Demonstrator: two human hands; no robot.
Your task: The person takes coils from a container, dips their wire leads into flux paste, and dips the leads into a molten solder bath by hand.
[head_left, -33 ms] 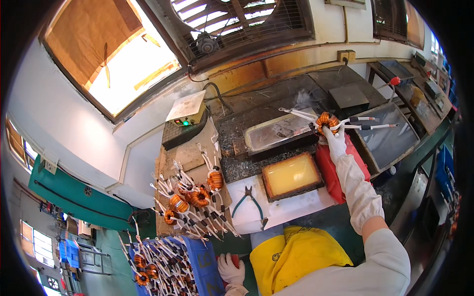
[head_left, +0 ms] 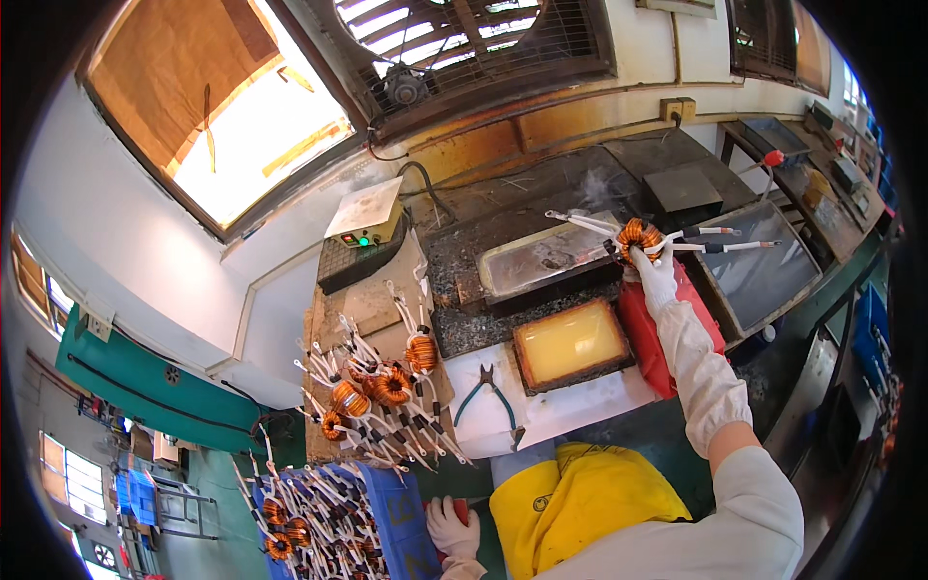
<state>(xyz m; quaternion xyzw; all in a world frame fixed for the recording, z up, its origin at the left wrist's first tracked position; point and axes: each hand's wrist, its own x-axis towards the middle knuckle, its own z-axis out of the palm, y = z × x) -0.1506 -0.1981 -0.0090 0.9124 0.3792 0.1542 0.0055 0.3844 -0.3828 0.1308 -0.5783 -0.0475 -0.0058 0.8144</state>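
Observation:
My right hand (head_left: 658,278), in a white glove, is closed on a copper-wound toroidal coil (head_left: 639,239). It holds the coil over the red box (head_left: 650,327), by the right end of a metal-topped solder pot (head_left: 546,256). The coil's white-sleeved leads with lugs stick out to both sides. Low beside the blue crate (head_left: 391,517), my gloved left hand (head_left: 452,529) lies with fingers stretched out over something red, only partly visible. Several more coils (head_left: 391,385) are heaped on the bench at left, and others (head_left: 290,532) fill the crate.
A tray of yellow liquid or wax (head_left: 570,345) sits in front of the pot. Pliers (head_left: 486,401) with dark green handles lie on white paper. A control box (head_left: 367,232) with a green light stands behind the coils. A dark framed tray (head_left: 759,266) is at right. Smoke hangs behind the pot.

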